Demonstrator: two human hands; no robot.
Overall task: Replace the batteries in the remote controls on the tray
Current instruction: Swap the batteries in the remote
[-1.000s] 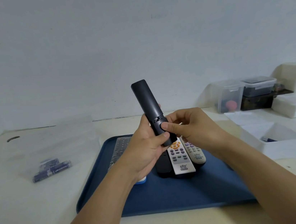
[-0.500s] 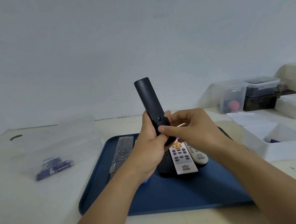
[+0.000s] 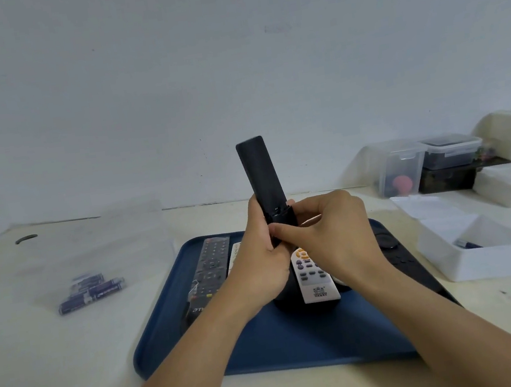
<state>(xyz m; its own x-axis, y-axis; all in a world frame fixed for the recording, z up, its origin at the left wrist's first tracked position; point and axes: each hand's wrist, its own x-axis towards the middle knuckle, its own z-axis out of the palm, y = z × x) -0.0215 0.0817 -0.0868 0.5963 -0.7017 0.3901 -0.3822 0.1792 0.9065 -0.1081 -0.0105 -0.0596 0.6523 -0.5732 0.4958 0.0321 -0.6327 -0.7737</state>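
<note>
Soft, even, dimmish light, faint shadows (no glare), wide-angle bending at the edges, slightly soft focus.

Remotes (image 3: 313, 278) on tray (image 3: 300, 343); batteries (image 3: 90, 291) left; open box (image 3: 472, 249) right.

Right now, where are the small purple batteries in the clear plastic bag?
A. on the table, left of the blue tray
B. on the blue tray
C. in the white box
A: the purple batteries lie on the table, left of the blue tray.
</note>
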